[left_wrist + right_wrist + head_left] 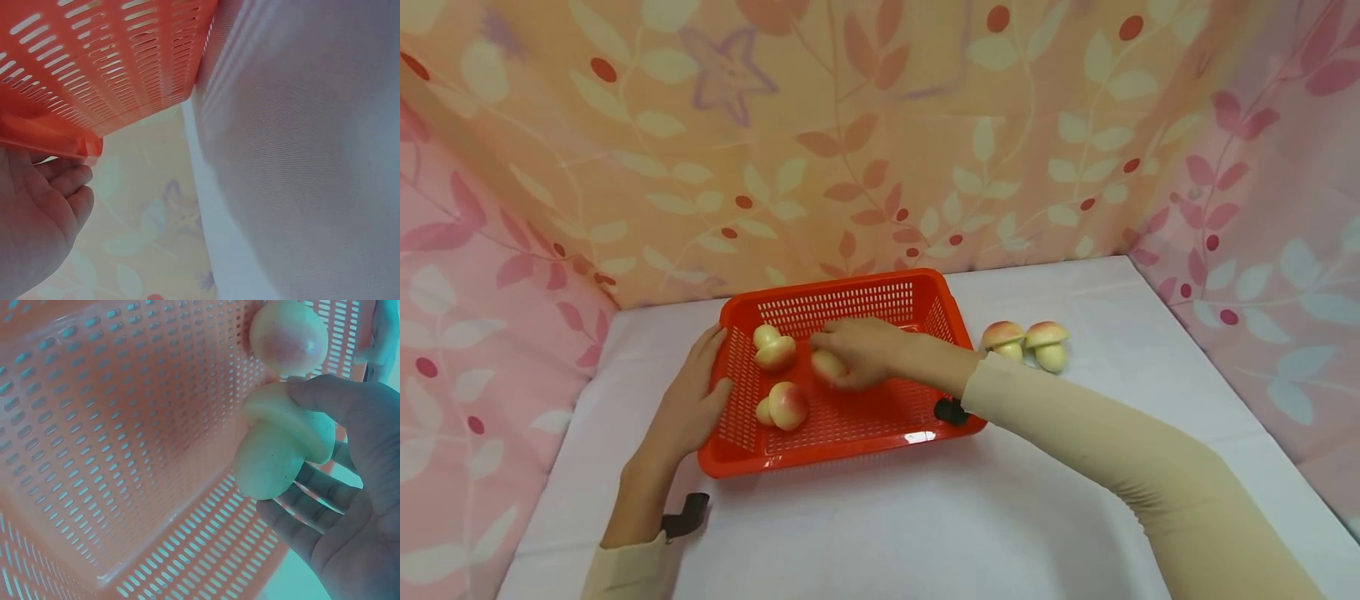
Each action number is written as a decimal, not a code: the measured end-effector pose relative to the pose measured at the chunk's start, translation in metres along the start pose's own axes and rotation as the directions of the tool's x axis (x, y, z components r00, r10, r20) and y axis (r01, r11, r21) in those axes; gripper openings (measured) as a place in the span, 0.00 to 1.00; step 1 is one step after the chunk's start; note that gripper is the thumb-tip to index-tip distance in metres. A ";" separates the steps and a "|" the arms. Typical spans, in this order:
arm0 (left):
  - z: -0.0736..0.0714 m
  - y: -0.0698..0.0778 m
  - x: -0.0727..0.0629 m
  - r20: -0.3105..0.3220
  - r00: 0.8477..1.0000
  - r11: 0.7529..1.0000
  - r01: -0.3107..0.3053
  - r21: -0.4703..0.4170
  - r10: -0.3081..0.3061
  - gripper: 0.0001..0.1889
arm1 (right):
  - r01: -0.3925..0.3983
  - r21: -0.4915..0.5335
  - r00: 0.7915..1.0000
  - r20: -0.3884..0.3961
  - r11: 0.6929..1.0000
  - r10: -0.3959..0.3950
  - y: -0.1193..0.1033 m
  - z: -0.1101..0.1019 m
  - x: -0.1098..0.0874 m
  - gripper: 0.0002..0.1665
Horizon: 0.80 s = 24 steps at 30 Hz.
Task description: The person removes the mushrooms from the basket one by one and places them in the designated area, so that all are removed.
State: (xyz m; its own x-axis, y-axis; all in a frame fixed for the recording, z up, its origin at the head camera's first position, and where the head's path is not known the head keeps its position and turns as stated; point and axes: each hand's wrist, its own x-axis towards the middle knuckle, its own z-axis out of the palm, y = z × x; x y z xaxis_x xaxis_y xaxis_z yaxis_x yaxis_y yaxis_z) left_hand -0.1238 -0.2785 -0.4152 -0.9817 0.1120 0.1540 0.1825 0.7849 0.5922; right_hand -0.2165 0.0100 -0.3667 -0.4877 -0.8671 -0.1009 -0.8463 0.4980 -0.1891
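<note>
A red plastic basket (820, 454) with slotted walls stands on the white table. In its left part lie two toy mushrooms with yellow stems and reddish caps, one toy mushroom (775, 348) farther back and another toy mushroom (786, 406) nearer the front. Over the basket's middle, my right hand (868, 354) holds a third mushroom (269, 462), thumb on its cap and fingers round the far side. My left hand (692, 404) grips the basket's left rim, its fingers (72, 181) at the underside of the rim in the left wrist view.
Two more toy mushrooms (1048, 346) stand side by side on the white table (925, 525), right of the basket. Patterned cloth walls (880, 167) rise behind the table and on both sides. A black wrist device (685, 515) shows on the left arm.
</note>
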 end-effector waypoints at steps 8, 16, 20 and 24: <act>0.000 0.001 0.001 0.002 1.000 1.000 0.004 -0.010 -0.004 0.37 | 0.004 0.052 1.000 -0.018 0.999 -0.003 0.000 -0.005 -0.008 0.34; 0.000 0.003 -0.001 0.020 0.999 1.000 0.026 0.004 -0.026 0.38 | -0.036 0.094 0.996 -0.081 0.995 0.043 0.006 -0.013 -0.020 0.32; -0.002 0.003 0.000 0.020 1.000 1.000 0.024 0.018 -0.025 0.38 | -0.038 0.111 0.993 -0.109 0.993 0.050 0.008 -0.017 -0.027 0.32; -0.002 0.004 0.001 0.025 0.999 0.999 0.031 0.021 -0.032 0.37 | -0.046 0.137 0.991 -0.115 0.989 0.062 0.011 -0.018 -0.033 0.31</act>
State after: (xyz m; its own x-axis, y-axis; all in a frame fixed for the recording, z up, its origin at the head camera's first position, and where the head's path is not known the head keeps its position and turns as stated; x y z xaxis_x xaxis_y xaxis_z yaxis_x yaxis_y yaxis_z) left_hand -0.1244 -0.2769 -0.4110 -0.9880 0.1023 0.1156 0.1507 0.8006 0.5800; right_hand -0.2131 0.0445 -0.3479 -0.5605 -0.8282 0.0010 -0.7857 0.5314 -0.3167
